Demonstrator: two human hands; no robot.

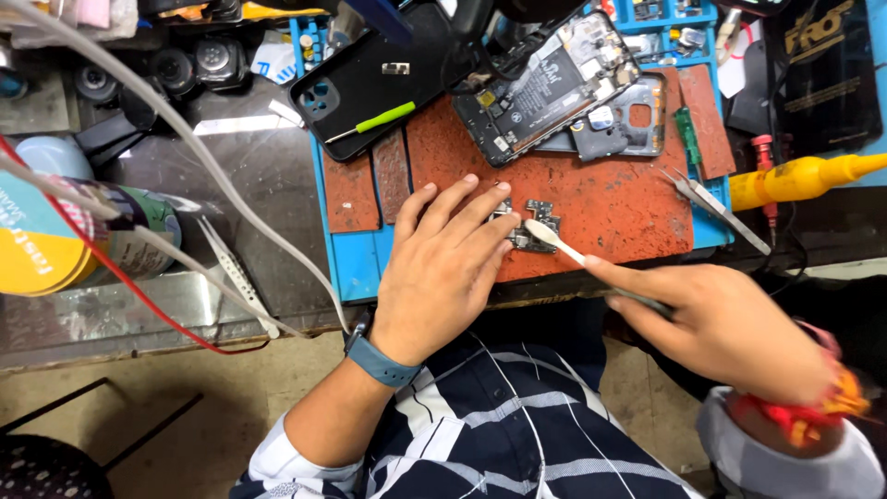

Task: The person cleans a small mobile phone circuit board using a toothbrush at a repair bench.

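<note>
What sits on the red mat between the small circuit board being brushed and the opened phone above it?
Nothing: in the head view, bare red mat separates the circuit board from the opened phone.

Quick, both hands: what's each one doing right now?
Left hand: open, flat, pinning the small circuit board.
Right hand: closed on a brush.

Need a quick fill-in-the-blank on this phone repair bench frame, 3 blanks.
1. The left hand presses a small circuit board onto the ___ mat.
2. The right hand holds a ___ whose head touches the board.
3. A screwdriver with a ___ handle lies on the black phone back cover.

Missing: red; brush; green
</note>
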